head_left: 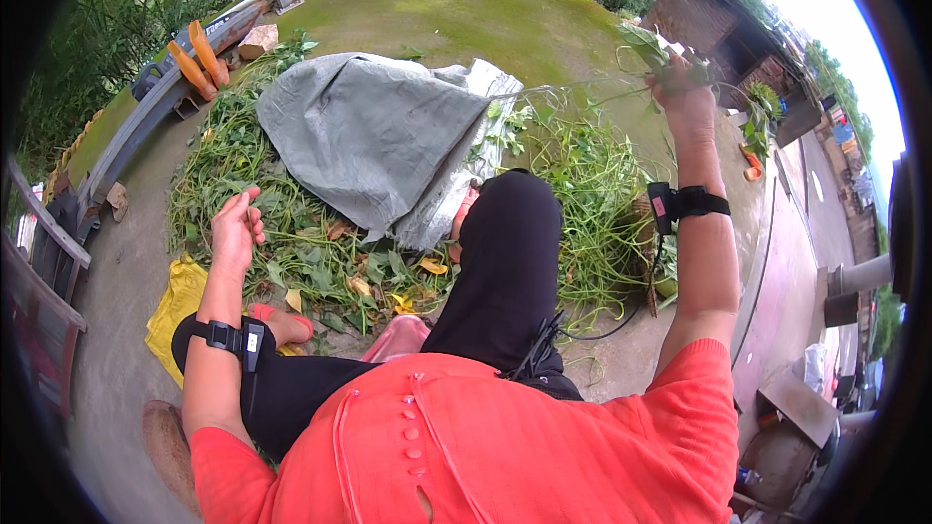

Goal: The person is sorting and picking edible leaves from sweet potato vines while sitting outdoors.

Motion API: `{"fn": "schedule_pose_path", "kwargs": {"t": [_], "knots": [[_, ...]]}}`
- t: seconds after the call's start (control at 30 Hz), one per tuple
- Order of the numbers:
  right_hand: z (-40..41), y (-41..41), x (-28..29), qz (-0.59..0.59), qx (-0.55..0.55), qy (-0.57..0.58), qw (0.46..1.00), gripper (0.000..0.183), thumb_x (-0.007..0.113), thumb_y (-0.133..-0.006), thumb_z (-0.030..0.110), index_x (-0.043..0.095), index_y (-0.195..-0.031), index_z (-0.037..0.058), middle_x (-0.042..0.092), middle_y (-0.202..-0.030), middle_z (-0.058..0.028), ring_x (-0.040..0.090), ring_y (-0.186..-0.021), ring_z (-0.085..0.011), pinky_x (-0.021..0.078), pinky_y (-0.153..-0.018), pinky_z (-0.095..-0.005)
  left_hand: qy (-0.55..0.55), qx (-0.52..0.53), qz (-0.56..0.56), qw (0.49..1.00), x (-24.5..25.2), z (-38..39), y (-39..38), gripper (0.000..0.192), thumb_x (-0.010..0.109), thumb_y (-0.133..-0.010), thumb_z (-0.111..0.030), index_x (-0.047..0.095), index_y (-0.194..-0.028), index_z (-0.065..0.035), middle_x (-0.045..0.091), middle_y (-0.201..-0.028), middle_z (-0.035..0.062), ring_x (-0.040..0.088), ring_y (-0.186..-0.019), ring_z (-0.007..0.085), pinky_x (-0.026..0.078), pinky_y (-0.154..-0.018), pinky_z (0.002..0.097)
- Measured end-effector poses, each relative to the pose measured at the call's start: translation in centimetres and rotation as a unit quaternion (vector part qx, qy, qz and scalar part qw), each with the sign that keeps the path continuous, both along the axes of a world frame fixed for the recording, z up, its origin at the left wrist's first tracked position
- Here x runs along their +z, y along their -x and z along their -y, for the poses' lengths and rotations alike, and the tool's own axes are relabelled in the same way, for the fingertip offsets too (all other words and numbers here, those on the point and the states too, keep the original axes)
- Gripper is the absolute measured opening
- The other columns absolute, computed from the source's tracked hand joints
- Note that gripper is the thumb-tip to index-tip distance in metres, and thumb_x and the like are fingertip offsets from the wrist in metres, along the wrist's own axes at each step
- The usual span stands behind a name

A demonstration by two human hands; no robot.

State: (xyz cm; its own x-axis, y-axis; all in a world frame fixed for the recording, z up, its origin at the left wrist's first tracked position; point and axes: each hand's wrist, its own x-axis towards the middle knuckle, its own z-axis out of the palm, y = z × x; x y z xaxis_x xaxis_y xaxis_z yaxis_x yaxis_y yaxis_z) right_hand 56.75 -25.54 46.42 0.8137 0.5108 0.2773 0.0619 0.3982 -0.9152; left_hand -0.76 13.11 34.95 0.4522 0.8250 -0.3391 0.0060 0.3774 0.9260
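Observation:
My right hand (682,80) is raised at the upper right, closed around a leafy green vine (644,44). Long thin stems trail from it leftwards toward a grey woven sack (378,138) on the ground. My left hand (237,225) hovers over a wide heap of cut leafy vines (313,262), its fingers loosely curled with nothing visible in them. The sack lies across part of that heap, and its white side (491,138) faces right. Beside my knee on the right is a pile of mostly bare green stems (593,211).
A yellow sack (175,306) lies by my left knee. Orange boots (200,62) stand near a metal rail (138,116) at the left. Mossy ground (437,0) stretches beyond the sack. At the far right are a low shed (721,29) and an orange slipper (751,164).

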Motion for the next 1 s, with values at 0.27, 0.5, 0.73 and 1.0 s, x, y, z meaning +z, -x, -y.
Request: {"fn": "schedule_pose_path", "kwargs": {"t": [0.27, 0.5, 0.73, 1.0], "knots": [[12.5, -6.5, 2.6, 0.055, -0.114, 0.003, 0.992, 0.026, 0.053, -0.09, 0.008, 0.052, -0.115, 0.002, 0.059, -0.105, -0.0114, 0.06, -0.084, -0.0287, 0.0508, -0.068, -0.0405, -0.019, -0.07, -0.092, 0.993, -1.3, -1.1, -0.7, 0.025, 0.051, -0.093, -0.022, 0.059, -0.109, -0.005, 0.047, -0.06, -0.0037, 0.038, -0.045, 0.0059, 0.029, -0.036, 0.0219], [14.1, -2.2, 2.9, -0.156, -0.183, 0.173, 0.955, 0.023, 0.058, -0.088, 0.016, 0.056, -0.107, 0.0029, 0.063, -0.093, -0.0123, 0.061, -0.067, -0.024, 0.0387, -0.041, -0.0206, -0.078, 0.081, -0.076, 0.991, 1.5, -4.5, 8.9, 0.026, 0.052, -0.094, -0.024, 0.06, -0.11, -0.005, 0.047, -0.062, -0.0018, 0.042, -0.048, 0.008, 0.032, -0.041, 0.0224], [15.7, -3.3, -5.1, -0.222, -0.126, 0.216, 0.942, 0.019, 0.056, -0.09, 0.022, 0.059, -0.103, 0.0082, 0.067, -0.091, -0.0095, 0.063, -0.064, -0.0254, 0.0396, -0.039, -0.0199, -0.228, 0.28, -0.173, 0.916, 3.9, -4.9, 24.3, 0.028, 0.053, -0.093, -0.026, 0.063, -0.112, -0.007, 0.046, -0.06, -0.0038, 0.039, -0.047, 0.0046, 0.032, -0.04, 0.0218], [8.4, -1.8, 0.3, -0.111, 0.002, 0.076, 0.991, 0.022, 0.052, -0.092, 0.015, 0.059, -0.112, 0.0068, 0.066, -0.1, -0.0079, 0.063, -0.075, -0.0277, 0.0456, -0.051, -0.026, -0.032, -0.044, -0.615, 0.787, -5.4, 5.7, 36.9, 0.065, 0.078, -0.059, 0.0, 0.056, -0.12, 0.0063, 0.063, -0.109, 0.0182, 0.058, -0.104, 0.0311, 0.045, -0.088, 0.0361]]}}
